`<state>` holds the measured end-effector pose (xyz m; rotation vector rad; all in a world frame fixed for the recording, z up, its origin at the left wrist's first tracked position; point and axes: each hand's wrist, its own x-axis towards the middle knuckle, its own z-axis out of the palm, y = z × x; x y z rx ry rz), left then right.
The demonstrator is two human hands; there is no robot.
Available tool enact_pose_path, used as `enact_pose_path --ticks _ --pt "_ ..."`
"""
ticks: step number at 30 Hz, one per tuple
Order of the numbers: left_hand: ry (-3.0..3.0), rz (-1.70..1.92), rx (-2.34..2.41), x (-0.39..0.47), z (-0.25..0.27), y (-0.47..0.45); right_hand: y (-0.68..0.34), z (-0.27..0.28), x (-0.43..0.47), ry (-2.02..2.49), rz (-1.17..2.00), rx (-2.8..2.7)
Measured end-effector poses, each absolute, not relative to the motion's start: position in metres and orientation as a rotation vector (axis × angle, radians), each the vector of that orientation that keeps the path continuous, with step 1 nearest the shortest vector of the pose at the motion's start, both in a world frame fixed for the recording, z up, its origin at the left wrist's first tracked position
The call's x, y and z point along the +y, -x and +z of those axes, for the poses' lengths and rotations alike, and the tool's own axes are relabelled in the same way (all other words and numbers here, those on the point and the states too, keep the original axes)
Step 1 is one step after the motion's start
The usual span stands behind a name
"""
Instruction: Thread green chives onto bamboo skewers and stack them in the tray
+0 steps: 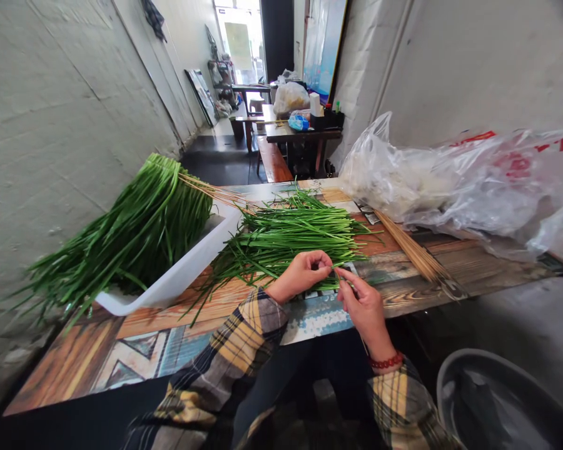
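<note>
Loose garlic chives (304, 234) lie in a wide pile on the table, with their pale ends toward the right. At the pile's near edge, my left hand (304, 273) is closed in a pinch on the end of a chive. Just to its right, my right hand (363, 306) pinches a thin bamboo skewer, its tip close to my left fingertips. Most of that skewer is hidden by the hand and wrist. A big bundle of chives (154, 212) threaded on skewers rests in a white plastic tray (187, 269) on the left.
Bare bamboo skewers (413, 250) lie in a bunch on the patterned table (141, 356), to the right. Behind them sit clear plastic bags (450, 181) against the wall. A grey bin (469, 356) stands below the table's right edge. Farther back is another table (304, 132) with bags.
</note>
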<state>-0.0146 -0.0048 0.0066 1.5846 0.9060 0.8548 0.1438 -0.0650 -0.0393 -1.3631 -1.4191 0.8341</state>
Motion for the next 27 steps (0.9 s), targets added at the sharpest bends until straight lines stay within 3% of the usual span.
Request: enact_pose_path --ticks 15,27 --pt "-1.453 0.916 0.856 -0.0050 0.0002 0.0124 -0.1433 -0.0406 -0.0656 1.357 0.816 -1.415" --pt "-1.681 0.923 0.909 -0.0024 0.0006 0.0159 -0.1428 -0.0389 -0.0667 1.373 0.791 -1.409"
